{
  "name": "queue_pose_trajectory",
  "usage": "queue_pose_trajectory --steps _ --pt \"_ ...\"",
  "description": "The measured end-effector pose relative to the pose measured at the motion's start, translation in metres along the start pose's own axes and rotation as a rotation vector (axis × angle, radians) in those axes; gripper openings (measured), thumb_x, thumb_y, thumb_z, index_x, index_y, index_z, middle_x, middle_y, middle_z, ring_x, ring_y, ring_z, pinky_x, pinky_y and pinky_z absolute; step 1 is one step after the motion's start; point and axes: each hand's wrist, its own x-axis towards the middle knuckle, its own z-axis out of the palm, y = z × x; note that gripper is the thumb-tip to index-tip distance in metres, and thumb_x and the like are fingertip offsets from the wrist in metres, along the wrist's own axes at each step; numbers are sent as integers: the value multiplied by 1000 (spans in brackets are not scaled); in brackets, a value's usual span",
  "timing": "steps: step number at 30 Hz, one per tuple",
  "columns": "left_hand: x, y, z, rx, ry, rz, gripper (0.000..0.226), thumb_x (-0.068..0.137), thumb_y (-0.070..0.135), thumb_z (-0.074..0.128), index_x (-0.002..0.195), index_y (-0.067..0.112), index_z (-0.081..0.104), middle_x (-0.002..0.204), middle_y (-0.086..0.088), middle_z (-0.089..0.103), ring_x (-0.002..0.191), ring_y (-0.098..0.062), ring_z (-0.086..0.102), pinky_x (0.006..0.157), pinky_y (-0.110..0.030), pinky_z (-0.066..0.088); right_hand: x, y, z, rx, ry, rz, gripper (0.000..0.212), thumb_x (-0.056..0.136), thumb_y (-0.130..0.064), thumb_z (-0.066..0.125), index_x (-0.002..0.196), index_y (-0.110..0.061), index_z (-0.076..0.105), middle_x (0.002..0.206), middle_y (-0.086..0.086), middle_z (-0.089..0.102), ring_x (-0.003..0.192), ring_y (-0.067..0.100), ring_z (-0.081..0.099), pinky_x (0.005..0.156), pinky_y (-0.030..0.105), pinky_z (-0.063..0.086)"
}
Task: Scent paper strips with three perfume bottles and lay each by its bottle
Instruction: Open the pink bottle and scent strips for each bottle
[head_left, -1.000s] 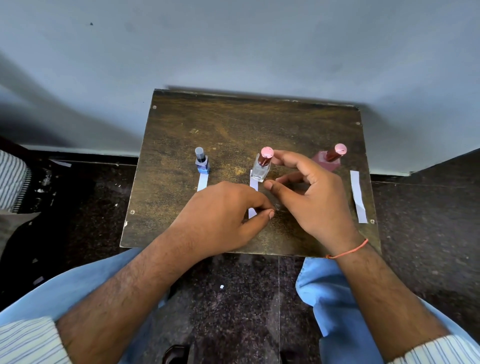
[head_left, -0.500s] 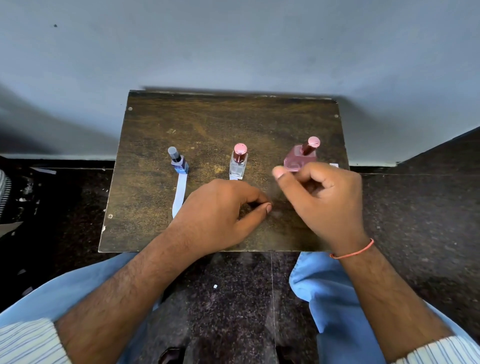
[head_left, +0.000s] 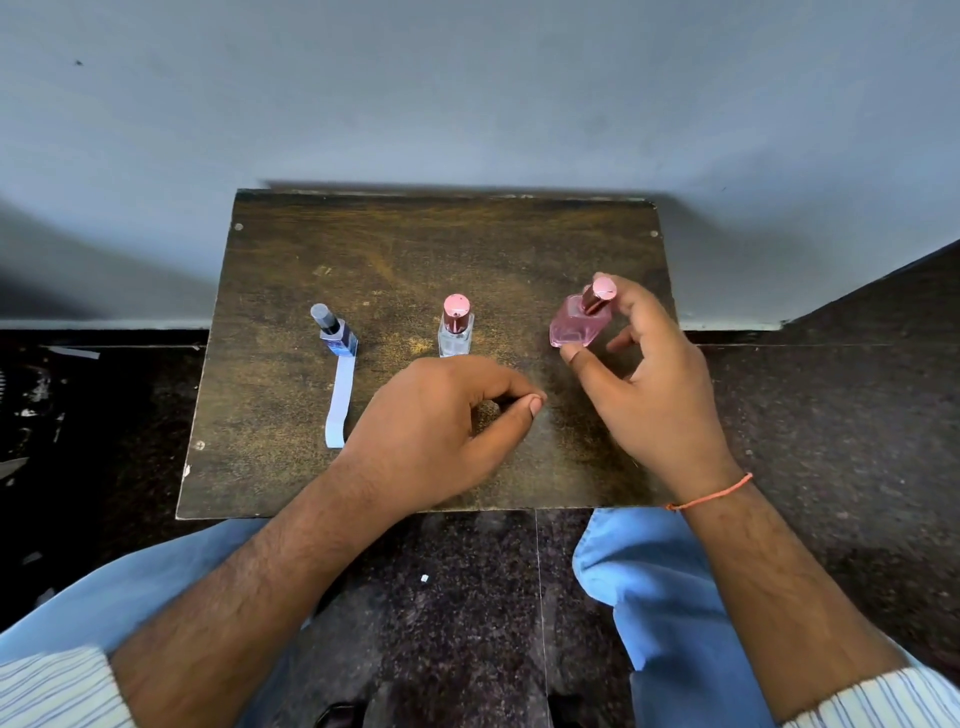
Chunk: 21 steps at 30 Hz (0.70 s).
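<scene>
Three perfume bottles stand in a row on a small dark wooden table (head_left: 415, 244). The blue bottle (head_left: 337, 335) at left has a white paper strip (head_left: 340, 400) lying in front of it. In the middle is the clear bottle (head_left: 456, 332) with a pink cap. My left hand (head_left: 436, 431) rests curled on the table just in front of it and hides whatever lies beneath. At right, my right hand (head_left: 654, 384) has its thumb at the base and its forefinger at the cap of the pink bottle (head_left: 576, 325). No other strip shows.
The table stands against a pale blue wall (head_left: 467, 104). Dark speckled floor (head_left: 831, 415) surrounds it. My knees in blue trousers (head_left: 639, 571) are at the table's near edge. An orange thread is tied around my right wrist.
My right hand has moved from the table's middle to the pink bottle and spread around it. My left hand stays curled in front of the clear bottle. The view has shifted.
</scene>
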Motion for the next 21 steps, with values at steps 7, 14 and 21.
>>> queue_pose_trajectory --steps 7,14,21 --pt "1 3 -5 -77 117 57 19 100 28 74 119 30 79 96 19 76 58 -12 64 58 -20 51 1 -4 -2 50 16 23 36 91 -29 85 124 -36 73 101 -28 74 74 11 65 74 18 53" --pt "0 5 -7 -267 112 27 58 101 27 73 155 21 52 77 13 74 46 -8 57 54 -16 42 -5 -19 0 287 -201 -55 27 81 -44 85 108 -41 78 86 -15 76 69 15 67 64 40 58" --pt "0 1 -12 -319 113 5 28 100 29 76 127 23 77 53 9 61 44 -2 48 49 -18 39 -9 -23 2 305 -354 -170 28 82 -28 86 109 -20 83 82 -8 72 69 20 64 54 36 48"
